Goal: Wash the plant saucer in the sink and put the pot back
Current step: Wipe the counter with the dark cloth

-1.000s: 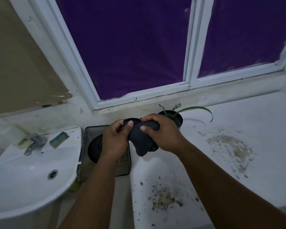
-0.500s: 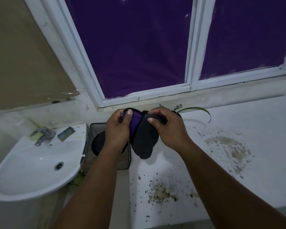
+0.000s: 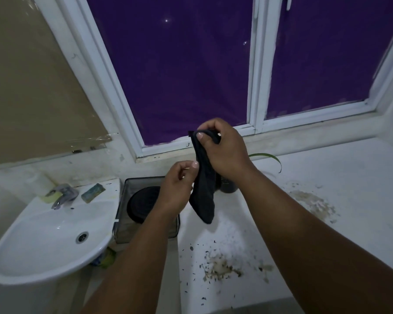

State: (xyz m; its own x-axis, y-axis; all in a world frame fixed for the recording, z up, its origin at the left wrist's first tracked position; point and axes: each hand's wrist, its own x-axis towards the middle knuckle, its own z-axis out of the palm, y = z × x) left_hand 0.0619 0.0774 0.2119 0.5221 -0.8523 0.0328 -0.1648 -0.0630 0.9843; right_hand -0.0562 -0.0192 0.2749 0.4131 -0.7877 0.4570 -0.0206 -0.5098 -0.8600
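Right now the right hand point(image 3: 222, 148), raised at frame centre, pinches the top edge of a dark cloth point(image 3: 203, 196) w/ thumb and curled fingers; cloth hangs straight down. Left hand point(image 3: 176, 189) sits lower, just left of the cloth, fingers loosely curled and touching its side; can't tell if it grips. Saucer point(image 3: 143, 203), dark and round, lies in a grey bin point(image 3: 124, 214) btwn the white sink point(image 3: 45, 241), lower left, and the soil-flecked counter point(image 3: 327, 223). Pot point(image 3: 228, 185) stands behind the right wrist, mostly hidden.
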